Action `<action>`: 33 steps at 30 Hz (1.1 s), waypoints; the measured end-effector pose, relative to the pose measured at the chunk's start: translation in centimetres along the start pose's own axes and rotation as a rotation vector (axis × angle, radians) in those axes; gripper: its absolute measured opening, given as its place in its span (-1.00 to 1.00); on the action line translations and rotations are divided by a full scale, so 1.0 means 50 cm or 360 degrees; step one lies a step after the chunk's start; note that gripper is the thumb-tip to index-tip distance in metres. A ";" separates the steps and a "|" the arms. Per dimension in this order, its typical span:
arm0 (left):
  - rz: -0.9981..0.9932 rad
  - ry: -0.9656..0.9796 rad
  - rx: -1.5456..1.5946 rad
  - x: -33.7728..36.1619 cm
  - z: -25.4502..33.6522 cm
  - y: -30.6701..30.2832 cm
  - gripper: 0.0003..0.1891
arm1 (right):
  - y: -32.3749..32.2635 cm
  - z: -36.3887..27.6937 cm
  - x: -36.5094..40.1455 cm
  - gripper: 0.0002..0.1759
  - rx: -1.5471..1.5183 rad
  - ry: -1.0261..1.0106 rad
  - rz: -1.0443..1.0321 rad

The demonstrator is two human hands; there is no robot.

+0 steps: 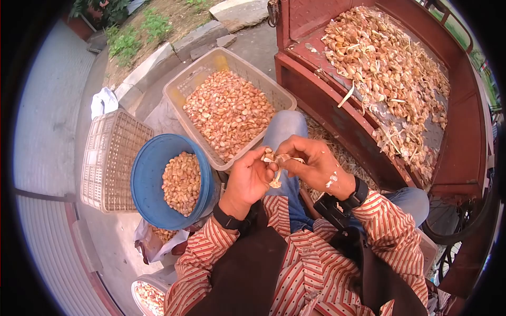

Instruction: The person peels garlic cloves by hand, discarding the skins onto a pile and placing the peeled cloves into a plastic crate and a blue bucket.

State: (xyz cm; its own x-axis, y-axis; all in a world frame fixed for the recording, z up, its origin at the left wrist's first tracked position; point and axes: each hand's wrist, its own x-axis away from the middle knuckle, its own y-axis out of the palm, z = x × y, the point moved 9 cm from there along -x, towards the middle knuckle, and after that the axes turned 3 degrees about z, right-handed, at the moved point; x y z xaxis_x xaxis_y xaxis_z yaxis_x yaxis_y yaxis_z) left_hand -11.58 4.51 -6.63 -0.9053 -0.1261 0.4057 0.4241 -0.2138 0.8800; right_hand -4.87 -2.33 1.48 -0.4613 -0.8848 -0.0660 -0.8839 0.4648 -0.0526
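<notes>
My left hand [244,180] is closed on a garlic clove [269,156], held between thumb and fingertips above my lap. My right hand [320,164] meets it from the other side, thumb and forefinger pinched on papery garlic skin [284,157]. A loose strip of skin [275,181] hangs below the fingers, and flakes stick to the back of my right hand. Just past my hands stands a plastic crate [173,100] holding many garlic cloves [229,108]. To the left of my left hand is a blue bucket [141,181] partly filled with paler cloves [182,181].
A red metal cart bed [327,95] on the right carries a heap of unpeeled garlic and skins [387,68]. An upturned-looking basket [108,163] leans beside the bucket. A white bucket of cloves [149,297] stands lower left. Skins litter the ground by the cart.
</notes>
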 end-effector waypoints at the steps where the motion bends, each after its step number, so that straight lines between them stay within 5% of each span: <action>1: -0.0015 -0.0025 0.0036 -0.003 -0.003 -0.002 -0.81 | -0.002 -0.002 0.002 -0.92 -0.0016 -0.0028 0.0007; 4: -0.0076 -0.0057 0.0122 -0.010 -0.008 -0.002 -0.79 | -0.012 -0.037 0.012 -0.84 0.0389 -0.0297 0.0001; 7: -0.0110 -0.0055 0.0185 -0.013 -0.006 0.002 -0.78 | 0.001 -0.094 0.037 -0.78 0.0518 -0.0909 0.0054; 9: -0.0186 -0.0067 0.0215 -0.018 -0.004 0.003 -0.76 | 0.005 -0.095 0.045 -0.78 0.0502 -0.0915 0.0010; 13: -0.0341 -0.0126 0.0253 -0.034 -0.002 0.001 -0.73 | -0.004 -0.059 0.060 -0.83 0.0569 -0.0485 -0.0216; 19: -0.0266 -0.0107 0.0120 -0.042 -0.001 0.018 -0.76 | -0.103 0.036 0.127 -0.81 0.1633 0.0125 -0.0387; 22: -0.0276 -0.0154 0.0082 -0.057 -0.013 0.030 -0.80 | -0.143 0.024 0.151 -0.81 0.1646 0.0209 -0.0259; 28: -0.0455 -0.0238 -0.0154 -0.087 -0.060 0.083 -0.80 | -0.189 -0.060 0.148 -0.80 0.1406 -0.0199 0.0106; 33: -0.0438 -0.0206 -0.0541 -0.094 -0.118 0.134 -0.79 | -0.216 -0.072 0.135 -0.75 0.0952 -0.0093 0.0415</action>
State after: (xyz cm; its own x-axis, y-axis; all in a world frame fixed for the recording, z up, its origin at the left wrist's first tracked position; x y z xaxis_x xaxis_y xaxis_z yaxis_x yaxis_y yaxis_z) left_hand -4.33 -2.02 -4.12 -0.9719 0.0975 0.2144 0.1313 -0.5310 0.8371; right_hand 1.27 -13.43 5.21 -0.6350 -0.7449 -0.2046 -0.5403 0.6175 -0.5716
